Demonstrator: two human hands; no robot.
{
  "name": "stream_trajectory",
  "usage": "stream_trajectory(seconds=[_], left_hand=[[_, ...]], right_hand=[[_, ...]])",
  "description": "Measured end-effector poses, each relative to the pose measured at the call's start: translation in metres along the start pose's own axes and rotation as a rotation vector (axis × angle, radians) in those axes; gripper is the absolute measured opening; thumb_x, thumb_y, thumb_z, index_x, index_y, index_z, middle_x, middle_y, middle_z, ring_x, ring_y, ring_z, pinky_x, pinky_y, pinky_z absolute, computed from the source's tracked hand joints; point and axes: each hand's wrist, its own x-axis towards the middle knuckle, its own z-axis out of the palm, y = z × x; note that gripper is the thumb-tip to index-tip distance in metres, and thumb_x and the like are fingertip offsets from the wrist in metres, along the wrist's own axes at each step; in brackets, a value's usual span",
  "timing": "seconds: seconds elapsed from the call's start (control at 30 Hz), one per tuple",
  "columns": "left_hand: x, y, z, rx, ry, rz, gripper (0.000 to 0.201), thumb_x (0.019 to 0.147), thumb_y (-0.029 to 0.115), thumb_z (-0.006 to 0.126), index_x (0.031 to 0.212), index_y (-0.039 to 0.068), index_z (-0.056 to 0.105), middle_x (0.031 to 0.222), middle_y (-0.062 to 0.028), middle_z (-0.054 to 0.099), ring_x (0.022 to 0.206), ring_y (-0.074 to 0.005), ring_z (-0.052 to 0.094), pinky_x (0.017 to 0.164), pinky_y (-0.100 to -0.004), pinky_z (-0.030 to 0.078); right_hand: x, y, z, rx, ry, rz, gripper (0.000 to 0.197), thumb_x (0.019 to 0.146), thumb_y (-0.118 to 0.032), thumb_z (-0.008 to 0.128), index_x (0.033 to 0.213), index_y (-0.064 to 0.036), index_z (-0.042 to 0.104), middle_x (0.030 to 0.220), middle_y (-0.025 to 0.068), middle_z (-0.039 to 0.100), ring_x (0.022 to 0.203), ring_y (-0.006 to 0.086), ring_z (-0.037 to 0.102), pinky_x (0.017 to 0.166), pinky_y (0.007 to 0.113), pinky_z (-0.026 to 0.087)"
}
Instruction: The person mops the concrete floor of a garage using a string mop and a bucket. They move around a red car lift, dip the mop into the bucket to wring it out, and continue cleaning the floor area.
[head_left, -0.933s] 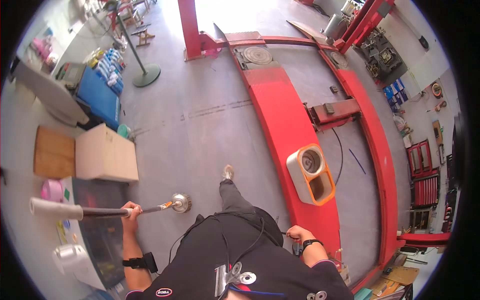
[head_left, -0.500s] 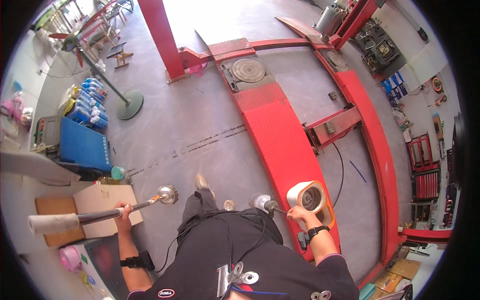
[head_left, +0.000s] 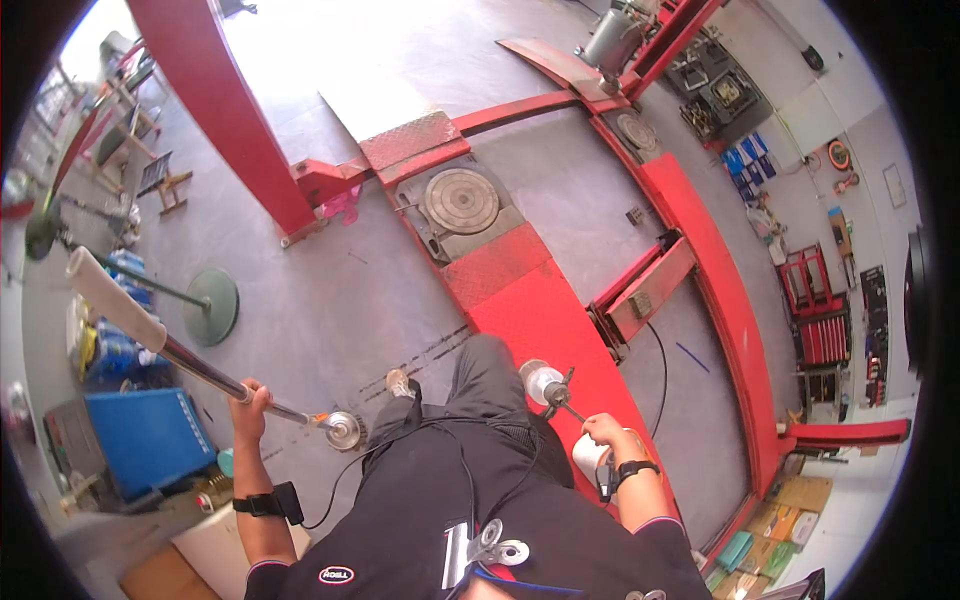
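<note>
My left hand [head_left: 250, 402] is closed round a long metal shaft [head_left: 205, 372]. A pale thick sleeve [head_left: 115, 298] covers its upper left end, and a round metal head [head_left: 344, 431] is at the other, low over the floor. Well to the right, my right hand [head_left: 603, 430] grips the thin rod of a metal piece with a silver-white cup-shaped head [head_left: 545, 384]; its exact kind is unclear. This piece is over the edge of the red vehicle lift [head_left: 570, 330]. A white, orange-edged ring-shaped part [head_left: 588, 455] sits on the lift, partly hidden by my right hand and forearm.
A red post [head_left: 215, 110] rises at the left of the lift. Near my left side are a fan's round green base [head_left: 211, 306], a blue-topped unit [head_left: 150, 440] and a pale box [head_left: 235, 550]. A dark cable [head_left: 663, 385] lies between the runways; tools hang along the right wall.
I have stepped forward along the lift, so the surroundings have shifted in view. The left-hand shaft has swung, its sleeved end now farther forward. Both hands keep their holds.
</note>
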Motion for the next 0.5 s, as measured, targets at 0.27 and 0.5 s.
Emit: stream_trajectory(seconds=[0.27,0.5], left_hand=[[0.199,0.117,0.063,0.041,-0.088,0.004,0.014,0.077,0.012,0.059,0.067,0.004,0.053,0.061,-0.0031,0.056,0.058,-0.0095,0.052,0.057,-0.0236,0.04],[0.315,0.231,0.135,0.136,-0.017,0.06,0.015,0.079,0.012,0.059,0.067,0.003,0.055,0.065,-0.0039,0.057,0.061,-0.0093,0.05,0.06,-0.0245,0.04]], right_hand=[[0.079,-0.083,-0.084,-0.305,-0.274,-0.053,0.024,0.08,-0.015,0.054,0.094,-0.0122,0.073,0.077,0.0086,0.069,0.064,0.0194,0.065,0.059,0.036,0.052],[0.119,-0.171,-0.189,-0.168,-0.411,0.168,0.022,0.081,-0.014,0.054,0.09,-0.0143,0.074,0.068,0.003,0.062,0.06,0.0168,0.059,0.057,0.034,0.05]])
